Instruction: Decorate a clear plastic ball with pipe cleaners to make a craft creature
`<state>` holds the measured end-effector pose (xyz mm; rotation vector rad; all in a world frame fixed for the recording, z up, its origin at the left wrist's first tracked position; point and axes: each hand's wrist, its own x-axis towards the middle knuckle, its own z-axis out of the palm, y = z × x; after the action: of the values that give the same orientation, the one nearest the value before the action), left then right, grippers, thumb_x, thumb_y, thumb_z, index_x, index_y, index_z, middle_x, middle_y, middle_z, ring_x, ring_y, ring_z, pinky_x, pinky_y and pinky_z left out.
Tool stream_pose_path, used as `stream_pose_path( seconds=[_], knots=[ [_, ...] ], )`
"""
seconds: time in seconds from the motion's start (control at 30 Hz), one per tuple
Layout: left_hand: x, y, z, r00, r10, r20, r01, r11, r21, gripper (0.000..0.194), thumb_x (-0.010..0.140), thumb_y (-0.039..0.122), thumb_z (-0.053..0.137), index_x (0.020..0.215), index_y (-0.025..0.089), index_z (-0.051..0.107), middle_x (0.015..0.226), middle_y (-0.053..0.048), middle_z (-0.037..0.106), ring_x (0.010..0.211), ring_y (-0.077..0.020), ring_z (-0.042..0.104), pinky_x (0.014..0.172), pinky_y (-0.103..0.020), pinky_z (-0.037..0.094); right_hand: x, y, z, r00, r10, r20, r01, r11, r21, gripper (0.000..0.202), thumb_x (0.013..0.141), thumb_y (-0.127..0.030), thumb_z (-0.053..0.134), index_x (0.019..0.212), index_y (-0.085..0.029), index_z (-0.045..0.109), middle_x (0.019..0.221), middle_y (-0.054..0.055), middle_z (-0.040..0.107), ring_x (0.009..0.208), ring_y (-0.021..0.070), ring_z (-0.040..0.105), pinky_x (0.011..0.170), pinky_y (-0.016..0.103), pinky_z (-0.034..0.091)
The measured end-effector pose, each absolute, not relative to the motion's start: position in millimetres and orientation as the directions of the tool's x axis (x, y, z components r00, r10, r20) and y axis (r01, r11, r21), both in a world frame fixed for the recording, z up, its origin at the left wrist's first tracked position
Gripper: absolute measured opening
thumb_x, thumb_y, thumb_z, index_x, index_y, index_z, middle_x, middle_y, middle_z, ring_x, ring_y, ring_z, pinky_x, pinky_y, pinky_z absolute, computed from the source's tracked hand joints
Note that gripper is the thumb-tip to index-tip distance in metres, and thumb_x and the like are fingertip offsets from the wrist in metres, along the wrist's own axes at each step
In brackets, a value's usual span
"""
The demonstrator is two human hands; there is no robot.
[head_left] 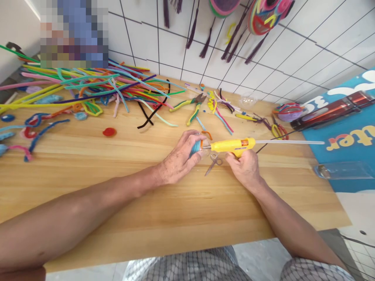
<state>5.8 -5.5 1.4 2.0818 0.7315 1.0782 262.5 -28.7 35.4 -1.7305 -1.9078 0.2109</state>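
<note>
While a tangle of coloured pipe cleaners (96,90) is spread over the far left part of the wooden table (161,222), a red disc (109,132) is seen alone, nearer the near edge than the tangle. Farther right, green-and-yellow pliers (195,105) are laid near the far edge, with their jaws parted. Around the table's middle, a small blue-wrapped piece (195,148) with an orange part is clamped between the thumb and fingers of the left hand (177,160). Just beside it, small metal scissors (209,168) are seen lying on the wood. The yellow glue gun (233,146) is gripped by the closed right hand (246,168), its nozzle pointed left at the orange part; whether the two touch cannot be told. From its back, a long pale glue stick (293,142) is extended toward the right edge. Near the far right corner, scissors with yellow and red handles (275,131) and a purple yarn bundle (290,112) are placed beside a red-and-black flask (334,111). By the right edge, a clear bottle (347,170) is laid on its side.
</note>
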Motion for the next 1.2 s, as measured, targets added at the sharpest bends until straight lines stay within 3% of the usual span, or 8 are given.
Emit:
stream_pose_path(
  seconds=[0.47,0.97,1.1,1.2],
  knots=[
    [6.1,-6.1,0.8,0.492,0.740,0.458,0.167,-0.597,0.785,0.041,0.112,0.042,0.043,0.149,0.023,0.044,0.151,-0.017,0.049,0.150,-0.0285,0.042,0.128,-0.052,0.039,265.7,-28.4,32.1,-0.024,0.959,0.283,0.876,0.157,-0.455,0.032,0.078,-0.037,0.055,0.055,-0.027,0.035,0.046,-0.004,0.038,0.046,0.0126,0.035,0.051,0.030,0.028],
    [5.7,-5.6,2.3,0.493,0.732,0.471,0.169,-0.611,0.773,0.039,0.112,0.037,0.046,0.148,0.023,0.043,0.150,-0.017,0.050,0.149,-0.0290,0.044,0.126,-0.054,0.041,265.6,-28.0,33.5,-0.019,0.956,0.292,0.867,0.161,-0.471,0.032,0.078,-0.035,0.056,0.055,-0.026,0.036,0.046,-0.005,0.037,0.047,0.0124,0.035,0.051,0.030,0.029],
    [5.6,-4.9,2.0,0.497,0.724,0.478,0.163,-0.619,0.768,0.039,0.111,0.035,0.045,0.149,0.023,0.043,0.150,-0.017,0.051,0.149,-0.0293,0.044,0.126,-0.055,0.040,264.5,-29.1,35.5,-0.015,0.961,0.276,0.837,0.163,-0.522,0.033,0.078,-0.034,0.058,0.053,-0.026,0.037,0.046,-0.005,0.036,0.047,0.0120,0.034,0.051,0.029,0.029],
    [5.7,-4.1,0.4,0.494,0.723,0.482,0.151,-0.618,0.772,0.041,0.111,0.037,0.046,0.150,0.024,0.043,0.150,-0.017,0.052,0.148,-0.0311,0.045,0.126,-0.057,0.040,260.9,-30.6,37.8,0.019,0.974,0.226,0.772,0.129,-0.622,0.033,0.081,-0.037,0.063,0.056,-0.024,0.046,0.050,-0.004,0.044,0.051,0.0127,0.040,0.053,0.028,0.036]
  ],
)
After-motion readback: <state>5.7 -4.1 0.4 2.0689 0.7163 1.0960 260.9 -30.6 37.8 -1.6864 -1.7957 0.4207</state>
